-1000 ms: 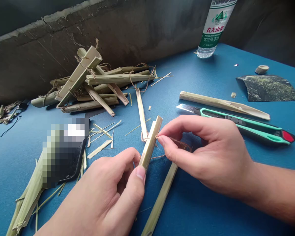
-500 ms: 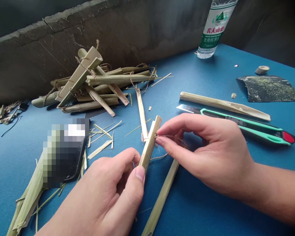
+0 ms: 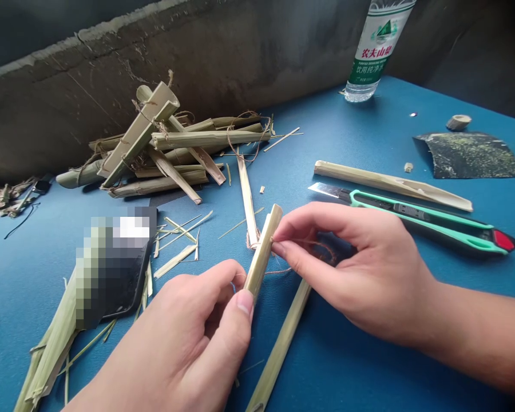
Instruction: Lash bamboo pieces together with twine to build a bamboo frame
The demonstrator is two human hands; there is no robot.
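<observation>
My left hand [image 3: 189, 337] grips a short split bamboo piece [image 3: 262, 252], which stands tilted with its upper end pointing away from me. My right hand [image 3: 352, 269] pinches brown twine [image 3: 280, 270] between thumb and forefinger, pressing it against the side of the bamboo. The twine runs around the piece and trails off beneath my right hand. A long bamboo strip [image 3: 281, 343] lies on the table under my hands, apart from the piece I hold. The back of the held piece is hidden by my fingers.
On the blue table [image 3: 47, 257] lie a bamboo pile [image 3: 167, 149], a split bamboo tube [image 3: 390, 183], a green-handled utility knife [image 3: 420, 217], sandpaper [image 3: 467, 154], a water bottle [image 3: 371, 57], a blurred phone [image 3: 120, 269] and scattered slivers. A concrete wall [image 3: 197, 51] stands behind.
My right fingers have shifted slightly on the twine, and its loose strand sits a little differently. The bamboo piece stays in nearly the same place in my left hand.
</observation>
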